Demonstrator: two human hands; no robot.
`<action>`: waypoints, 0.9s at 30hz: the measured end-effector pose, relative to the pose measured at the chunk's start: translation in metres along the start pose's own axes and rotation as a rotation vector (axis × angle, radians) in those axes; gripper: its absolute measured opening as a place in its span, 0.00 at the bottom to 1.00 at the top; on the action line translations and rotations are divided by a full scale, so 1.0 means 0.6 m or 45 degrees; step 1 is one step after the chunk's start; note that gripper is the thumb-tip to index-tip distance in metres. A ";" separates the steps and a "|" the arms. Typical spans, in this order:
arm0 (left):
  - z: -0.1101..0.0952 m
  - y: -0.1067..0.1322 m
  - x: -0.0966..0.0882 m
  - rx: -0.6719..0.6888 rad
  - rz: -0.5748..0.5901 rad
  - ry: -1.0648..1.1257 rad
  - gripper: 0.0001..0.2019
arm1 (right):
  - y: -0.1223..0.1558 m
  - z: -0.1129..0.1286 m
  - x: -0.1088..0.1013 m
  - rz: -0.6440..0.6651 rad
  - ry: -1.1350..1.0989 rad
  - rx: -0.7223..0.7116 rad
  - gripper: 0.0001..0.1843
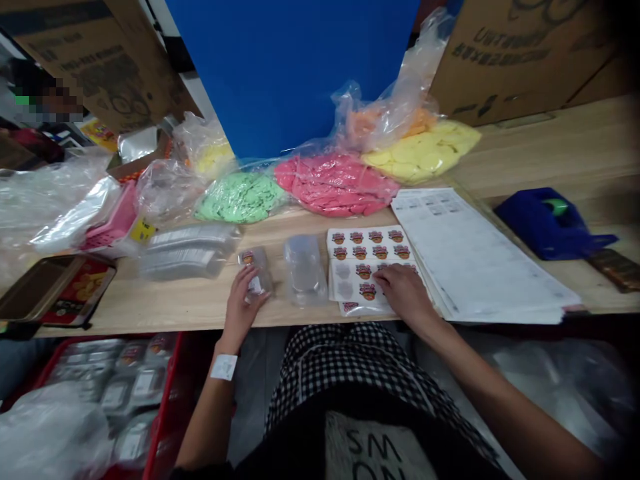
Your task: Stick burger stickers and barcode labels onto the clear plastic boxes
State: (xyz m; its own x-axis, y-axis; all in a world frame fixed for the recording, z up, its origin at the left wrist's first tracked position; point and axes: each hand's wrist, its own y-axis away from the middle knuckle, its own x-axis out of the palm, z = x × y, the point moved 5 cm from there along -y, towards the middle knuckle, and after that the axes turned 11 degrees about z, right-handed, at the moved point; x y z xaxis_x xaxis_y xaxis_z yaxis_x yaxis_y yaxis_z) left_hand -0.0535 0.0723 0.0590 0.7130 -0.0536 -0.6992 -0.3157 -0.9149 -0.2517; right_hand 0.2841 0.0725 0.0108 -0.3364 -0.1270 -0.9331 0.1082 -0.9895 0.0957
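My left hand (243, 308) holds a small transparent plastic packet (256, 272) on the wooden table (180, 310), with a round printed sticker at the packet's far end. My right hand (406, 295) rests with its fingertips on a sheet of round printed stickers (367, 257), and a few spots on that sheet are bare. I cannot tell whether those fingers pinch a sticker. Between my hands lies another transparent plastic packet (305, 270). A stack of flat plastic packets (187, 252) lies left of my left hand.
Bags of pink (335, 185), green (241, 198) and yellow (425, 152) material lie along the table's back. A stack of printed papers (475, 253) and a blue tape dispenser (547, 223) stand right. A blue board (290, 67) and cardboard boxes (520, 53) rise behind. A red crate of packets (117, 393) sits below the table's front edge.
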 end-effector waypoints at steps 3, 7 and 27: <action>-0.068 -0.017 0.040 0.194 0.109 -0.006 0.21 | 0.000 0.009 0.004 0.052 0.015 -0.001 0.13; -0.106 -0.039 0.095 0.315 0.215 -0.036 0.23 | -0.002 0.013 0.008 0.082 0.012 0.053 0.10; -0.087 -0.053 0.112 0.354 0.207 -0.043 0.20 | -0.006 0.014 0.011 0.025 -0.001 0.030 0.08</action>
State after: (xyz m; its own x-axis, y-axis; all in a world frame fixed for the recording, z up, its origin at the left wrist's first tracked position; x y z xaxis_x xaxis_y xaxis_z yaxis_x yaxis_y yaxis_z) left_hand 0.0375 0.0769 0.0550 0.6195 -0.1727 -0.7657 -0.5858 -0.7510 -0.3046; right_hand 0.2735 0.0745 0.0071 -0.3350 -0.1466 -0.9307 0.0930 -0.9881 0.1222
